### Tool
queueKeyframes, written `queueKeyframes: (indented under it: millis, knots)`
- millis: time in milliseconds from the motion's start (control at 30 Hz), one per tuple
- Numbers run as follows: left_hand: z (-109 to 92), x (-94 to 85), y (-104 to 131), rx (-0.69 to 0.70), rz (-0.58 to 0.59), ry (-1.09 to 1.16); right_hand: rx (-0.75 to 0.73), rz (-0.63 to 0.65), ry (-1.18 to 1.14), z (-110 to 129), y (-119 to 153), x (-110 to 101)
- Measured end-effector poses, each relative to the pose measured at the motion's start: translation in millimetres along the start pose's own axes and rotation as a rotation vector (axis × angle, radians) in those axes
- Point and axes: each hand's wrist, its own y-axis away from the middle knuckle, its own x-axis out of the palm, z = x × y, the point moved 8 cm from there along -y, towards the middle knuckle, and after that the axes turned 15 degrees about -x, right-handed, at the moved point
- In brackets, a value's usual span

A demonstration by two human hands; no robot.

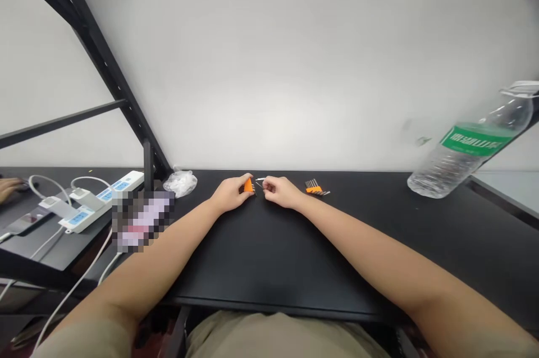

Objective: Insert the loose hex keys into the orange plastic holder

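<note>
My left hand point(229, 193) is closed around an orange bit holder point(248, 186), with the dark tips of several thin bits showing on its right side. Just to the right, the fingers of my right hand point(278, 192) are pinched on a slim metal bit point(259, 184) that points toward the holder. A light, thin rod point(261, 179) shows behind the fingertips; whether it lies on the table is hard to tell. To the right of my right hand, a second orange holder point(314, 190) lies on the black table point(269, 257) with several dark bits in it.
A crumpled clear plastic bag point(181, 183) lies by the wall at left. Nearby are a blurred-out phone-like object point(145, 220) and a white power strip point(103, 201) with cables. Another person's hand point(10, 187) shows far left. A large plastic bottle point(471, 145) stands at right.
</note>
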Motion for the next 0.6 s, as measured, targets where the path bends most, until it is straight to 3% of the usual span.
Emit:
queueKeyframes:
  millis: [267, 467, 600]
  knots:
    - [-3.4, 1.7, 2.9, 0.042, -0.012, -0.083, -0.094, -0.088, -0.112, 4.5, 2.1, -2.2]
    - [-5.9, -4.3, 7.9, 0.022, -0.050, -0.140, 0.167, -0.132, -0.633, -9.4, 5.6, 9.5]
    - [-13.1, -4.1, 10.4, 0.063, -0.030, -0.138, 0.225, -0.206, -0.897, -10.2, 2.3, 11.3]
